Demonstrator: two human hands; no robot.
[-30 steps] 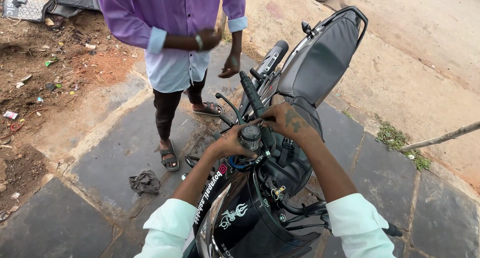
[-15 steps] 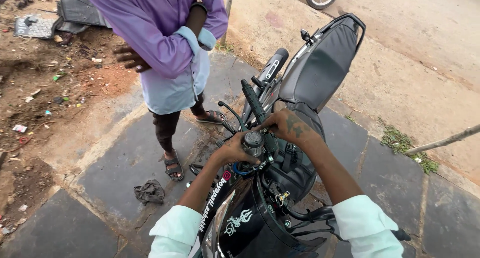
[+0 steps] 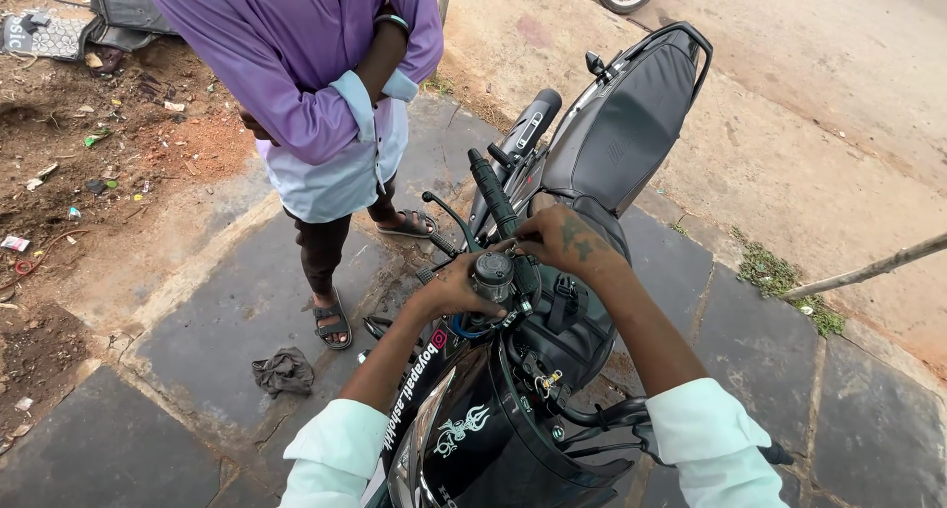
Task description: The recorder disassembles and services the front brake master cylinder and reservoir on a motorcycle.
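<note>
The round grey cap (image 3: 491, 268) on the handlebar mount of the black motorcycle (image 3: 513, 409) is seen between the 2 hands, at the middle of the view. Open stone paving (image 3: 197, 340) is left on the left of the motorcycle, where a crumpled rag (image 3: 283, 371) lies; bare slabs are seen on the right up to the kerb edge and the sandy road (image 3: 809, 104). A standing person in a purple shirt (image 3: 316, 64) is placed close to the front, just beyond the handlebar grip (image 3: 492, 192), so room there is narrow. Compared with the earlier frame, that person's arms are now folded and the torso has come nearer. The left hand (image 3: 449, 289) is curled against the left side of the cap, touching it. The right hand (image 3: 564, 242) is held just above and right of it, its fingertips pinched at the fittings beside the cap; what is gripped there cannot be told.
</note>
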